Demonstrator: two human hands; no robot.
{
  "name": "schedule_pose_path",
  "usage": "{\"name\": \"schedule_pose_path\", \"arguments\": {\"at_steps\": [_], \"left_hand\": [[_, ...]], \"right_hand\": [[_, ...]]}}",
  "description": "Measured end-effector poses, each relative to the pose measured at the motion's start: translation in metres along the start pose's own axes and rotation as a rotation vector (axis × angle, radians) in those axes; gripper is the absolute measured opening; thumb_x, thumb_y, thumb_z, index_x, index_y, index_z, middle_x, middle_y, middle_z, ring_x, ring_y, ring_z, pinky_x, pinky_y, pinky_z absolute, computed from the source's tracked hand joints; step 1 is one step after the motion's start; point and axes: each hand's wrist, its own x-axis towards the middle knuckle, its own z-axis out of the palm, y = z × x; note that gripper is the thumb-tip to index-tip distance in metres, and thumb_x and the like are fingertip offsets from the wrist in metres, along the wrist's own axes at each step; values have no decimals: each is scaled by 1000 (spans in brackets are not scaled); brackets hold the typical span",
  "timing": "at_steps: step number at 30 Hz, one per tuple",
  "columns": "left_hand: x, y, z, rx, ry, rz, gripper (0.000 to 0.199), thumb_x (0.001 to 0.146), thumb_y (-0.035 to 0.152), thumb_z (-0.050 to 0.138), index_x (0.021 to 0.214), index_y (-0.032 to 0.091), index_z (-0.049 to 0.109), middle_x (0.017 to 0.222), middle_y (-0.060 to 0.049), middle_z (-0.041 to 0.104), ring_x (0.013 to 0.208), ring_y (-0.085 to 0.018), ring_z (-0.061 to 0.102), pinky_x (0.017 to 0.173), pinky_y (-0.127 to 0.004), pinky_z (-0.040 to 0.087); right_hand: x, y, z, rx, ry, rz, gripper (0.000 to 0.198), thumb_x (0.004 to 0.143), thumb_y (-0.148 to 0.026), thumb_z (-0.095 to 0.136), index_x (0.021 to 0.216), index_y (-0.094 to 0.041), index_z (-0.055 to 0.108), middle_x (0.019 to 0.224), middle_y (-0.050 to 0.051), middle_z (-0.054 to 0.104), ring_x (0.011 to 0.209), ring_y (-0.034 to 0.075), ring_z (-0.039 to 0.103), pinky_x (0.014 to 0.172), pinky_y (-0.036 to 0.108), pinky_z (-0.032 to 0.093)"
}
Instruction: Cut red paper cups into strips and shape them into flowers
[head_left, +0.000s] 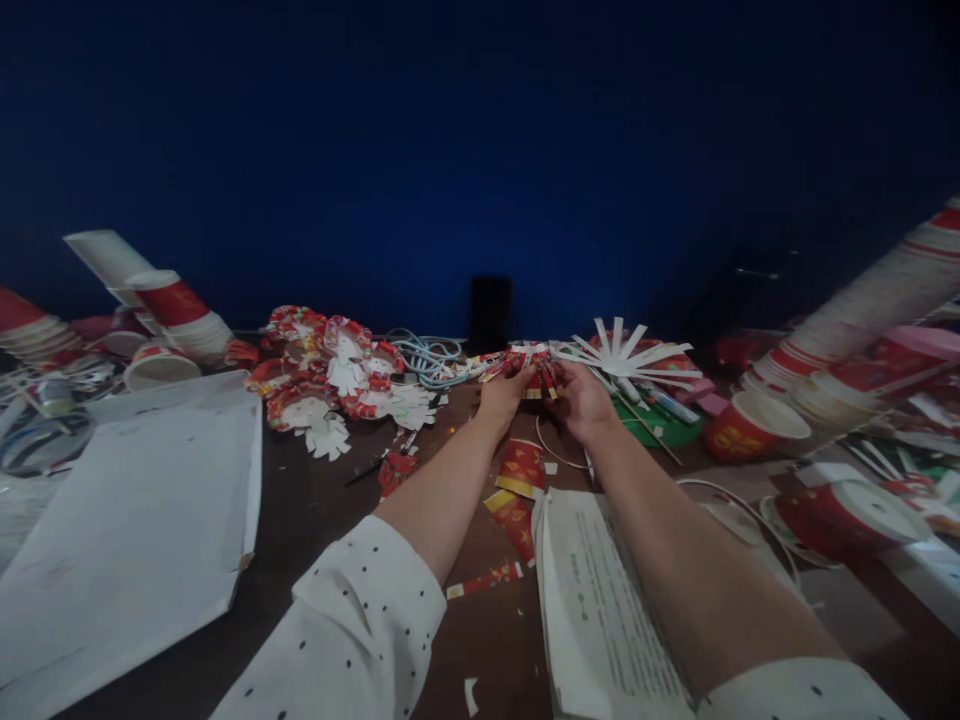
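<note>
"Slanting inward over the brown tabletop (pixel 315 530), how do both bare forearms end?"

"Left hand (pixel 504 392) and right hand (pixel 586 403) face each other, near one another, wrists low. White sleeves (pixel 360 610) with dark dots are pushed up toward the elbows."

"Finger state?"

"Left: thumb and fingers pinch the near-left side of a small red-and-white fringed paper piece (pixel 534 382). Right: fingers are bent in, pinching its right side; exact fingertip contact is too small and dim to read."

"Position of the fringed piece?"

"Between the two hands, touching both, its strips hanging downward."

"Surroundings, by material?"

"Just right of the right hand, a white fan of narrow paper strips (pixel 615 358), spread radially, above a green round-edged object (pixel 664 430). Nearer the sleeves, curved red paper scraps with gold edging (pixel 520 468) and a printed white paper booklet (pixel 592 600), pages slightly curled. Left of the left hand, a loose pale-blue coiled cord (pixel 427 355), then a heap of crinkled red-and-white paper cut-outs (pixel 346 370). Far right, a leaning stack of nested paper cups (pixel 862 290), white-walled with red bands."
</note>
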Motion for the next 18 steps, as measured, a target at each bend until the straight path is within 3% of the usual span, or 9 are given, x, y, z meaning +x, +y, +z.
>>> {"name": "schedule_pose_path", "arguments": {"at_steps": [5,9,18], "left_hand": [[2,-5,-1,18,-94,-70,24,65,22,84,86,19,73,91,-5,76,97,-23,71,99,-39,50],[1,-5,-2,-6,-153,-129,22,69,28,83,87,18,74,85,-6,77,86,-20,72,99,-39,52],[0,-3,-3,-94,-218,-70,32,66,29,84,94,17,75,89,-6,78,87,-22,74,97,-40,53]], "right_hand": [[-4,4,6,70,-12,-98,20,68,-27,79,85,-21,69,74,-1,75,63,18,69,59,31,59],[-3,3,6,120,39,-93,19,66,-19,79,82,-20,70,74,-1,76,69,21,73,73,37,62],[-4,2,8,117,72,-122,17,64,-20,79,78,-21,70,76,-1,77,70,22,73,71,37,63]]}}
